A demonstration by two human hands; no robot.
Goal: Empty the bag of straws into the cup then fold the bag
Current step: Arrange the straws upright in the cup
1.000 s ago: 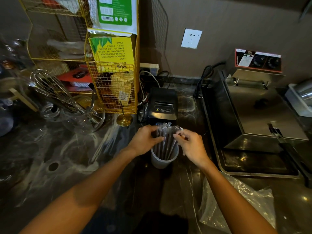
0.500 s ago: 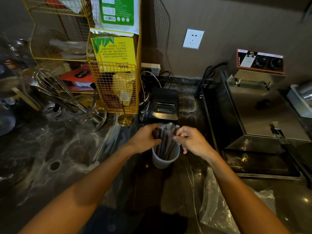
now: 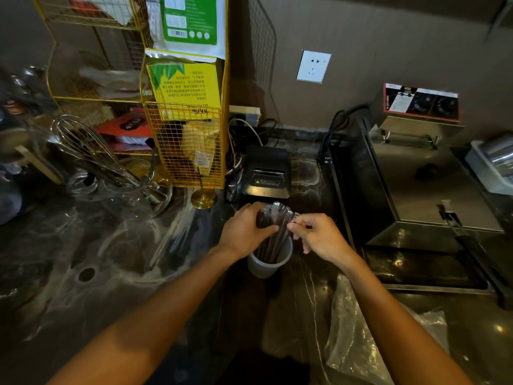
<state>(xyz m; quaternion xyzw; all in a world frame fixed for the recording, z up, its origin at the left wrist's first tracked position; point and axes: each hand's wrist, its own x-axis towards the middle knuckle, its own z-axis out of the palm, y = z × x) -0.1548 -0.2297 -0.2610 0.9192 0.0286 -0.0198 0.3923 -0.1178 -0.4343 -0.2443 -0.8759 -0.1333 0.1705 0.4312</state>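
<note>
A bundle of dark wrapped straws [image 3: 273,230] stands in a pale plastic cup [image 3: 268,266] on the dark marble counter. My left hand [image 3: 244,230] wraps round the left side of the bundle just above the cup's rim. My right hand [image 3: 319,236] pinches the wrapped straw tips at the bundle's upper right. The clear plastic bag [image 3: 361,337] lies crumpled on the counter at the lower right, partly under my right forearm.
A black receipt printer [image 3: 266,173] sits just behind the cup. A yellow wire rack [image 3: 191,145] with packets stands at the back left, with a whisk [image 3: 91,151] and glassware beside it. A steel fryer [image 3: 424,184] fills the right side.
My left hand has closed tighter round the straws and my right hand has shifted slightly toward the tips. The cup has stayed in place.
</note>
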